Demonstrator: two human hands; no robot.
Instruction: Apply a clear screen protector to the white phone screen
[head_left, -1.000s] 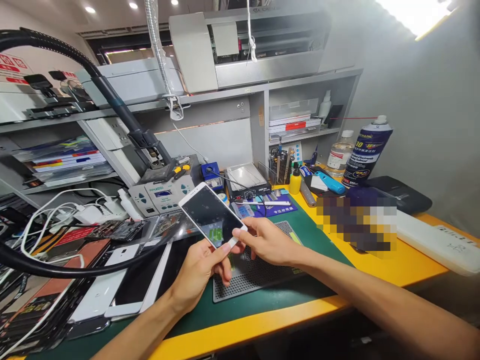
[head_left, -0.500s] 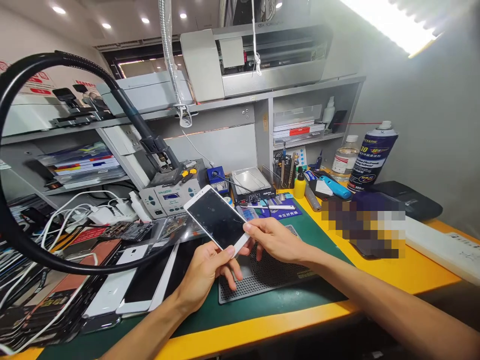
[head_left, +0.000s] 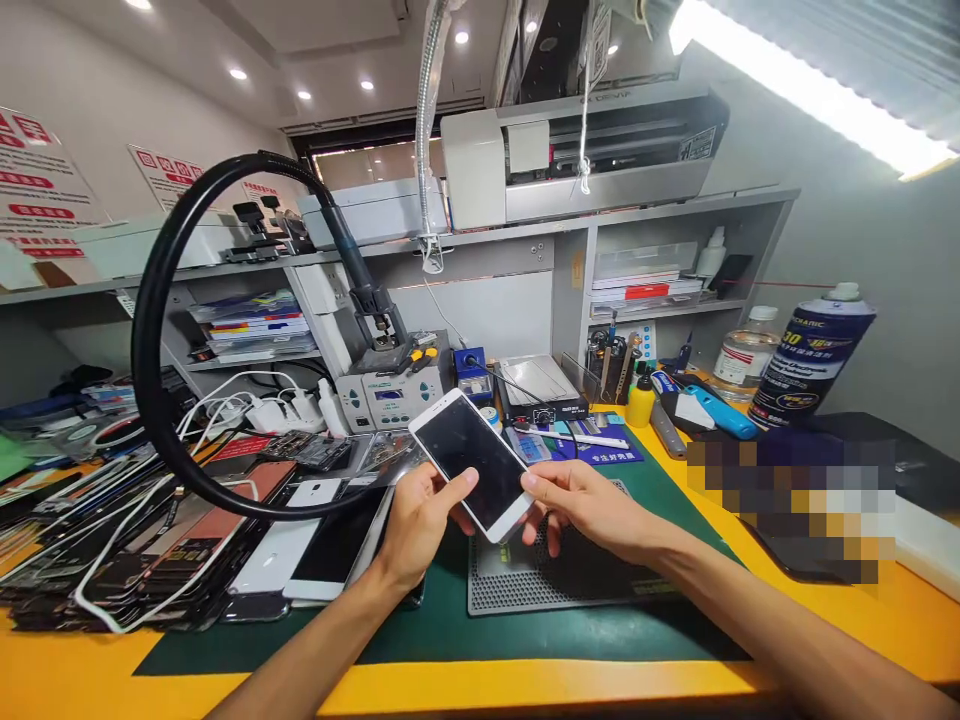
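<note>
A white smartphone (head_left: 471, 462) with a dark screen is held tilted above the bench, screen toward me. My left hand (head_left: 424, 515) grips its left edge, the thumb lying on the glass and the fingers behind. On the other side my right hand (head_left: 581, 505) pinches the lower right edge between thumb and fingers. Below both hands lies a grey perforated mat (head_left: 540, 590) on a green work mat (head_left: 420, 640). The back of the phone is hidden from me.
Stacked phones and phone parts (head_left: 180, 540) with white cables fill the left side. A thick black hose (head_left: 150, 330) loops above them from the grey soldering station (head_left: 390, 400). At right stand a spray can (head_left: 814, 355), a clear bottle (head_left: 745, 355) and a yellow bottle (head_left: 640, 400).
My view has swung left, so the bench appears further right. The left thumb has moved from the phone's bottom edge up onto its screen. Both hands still hold the phone.
</note>
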